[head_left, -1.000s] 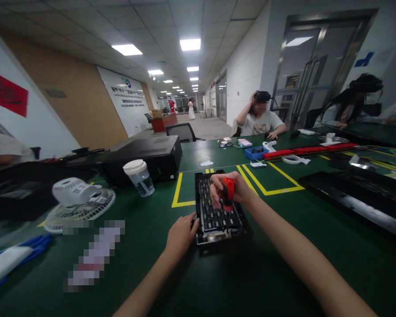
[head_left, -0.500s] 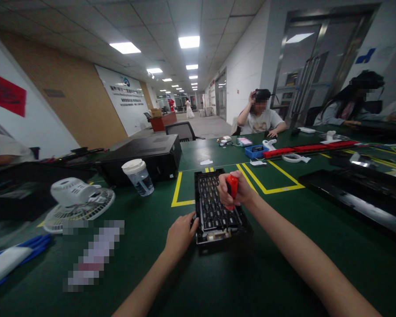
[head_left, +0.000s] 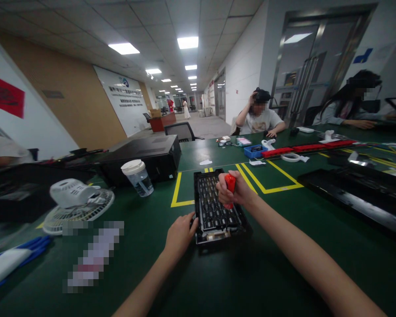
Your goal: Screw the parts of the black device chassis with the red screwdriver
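A black rectangular case (head_left: pixel 203 215) lies on the green table in front of me, its inside filled with rows of dark oval shapes. Near its front end is a pale cylindrical part (head_left: pixel 217 236). My right hand (head_left: pixel 237 190) is wrapped round an upright red-handled screwdriver (head_left: pixel 230 185) over the case's right side; the shaft and tip are hidden. Against the left wall of the case, my left hand (head_left: pixel 181 232) grips the edge with thumb and fingers.
At left stand a lidded plastic cup (head_left: pixel 137 178), a black computer case (head_left: pixel 145 156), a white fan (head_left: pixel 75 198) and blue-and-white gloves (head_left: pixel 16 257). Long black panels (head_left: pixel 353 198) lie at right. Beyond are a blue bin (head_left: pixel 254 152), red strips (head_left: pixel 310 148) and seated people.
The red handle stands slightly more upright and has turned a little in my right hand. My left hand and the case stay in place.
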`<state>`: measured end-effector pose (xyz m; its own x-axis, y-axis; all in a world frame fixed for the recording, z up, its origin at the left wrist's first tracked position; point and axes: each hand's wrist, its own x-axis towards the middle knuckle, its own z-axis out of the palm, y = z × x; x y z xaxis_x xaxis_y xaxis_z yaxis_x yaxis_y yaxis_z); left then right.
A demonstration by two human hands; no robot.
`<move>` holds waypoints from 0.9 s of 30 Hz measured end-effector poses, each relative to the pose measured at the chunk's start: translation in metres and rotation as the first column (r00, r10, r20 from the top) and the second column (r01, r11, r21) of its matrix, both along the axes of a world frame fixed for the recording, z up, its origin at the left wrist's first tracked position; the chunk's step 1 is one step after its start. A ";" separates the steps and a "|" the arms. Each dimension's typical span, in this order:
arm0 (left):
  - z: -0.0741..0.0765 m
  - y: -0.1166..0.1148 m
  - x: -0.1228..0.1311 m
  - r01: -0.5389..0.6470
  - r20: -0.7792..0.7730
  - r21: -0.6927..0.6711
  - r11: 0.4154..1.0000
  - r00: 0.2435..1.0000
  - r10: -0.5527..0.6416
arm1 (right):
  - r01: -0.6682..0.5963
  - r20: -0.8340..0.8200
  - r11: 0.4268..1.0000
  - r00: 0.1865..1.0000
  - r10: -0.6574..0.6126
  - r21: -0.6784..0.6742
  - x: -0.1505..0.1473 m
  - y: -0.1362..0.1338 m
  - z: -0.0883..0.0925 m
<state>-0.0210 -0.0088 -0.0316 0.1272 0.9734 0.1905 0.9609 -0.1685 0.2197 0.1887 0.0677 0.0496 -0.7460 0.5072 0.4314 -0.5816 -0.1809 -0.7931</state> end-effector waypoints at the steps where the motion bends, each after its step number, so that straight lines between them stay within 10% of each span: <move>1: 0.000 0.000 0.000 0.000 0.002 0.000 1.000 1.000 0.000 | 0.015 0.004 1.000 1.000 -0.015 -0.005 0.000 -0.001 0.001; 27: 0.001 0.000 0.000 -0.002 0.009 -0.015 1.000 1.000 0.002 | 0.193 0.047 0.981 0.980 -0.192 -0.026 0.003 -0.015 0.006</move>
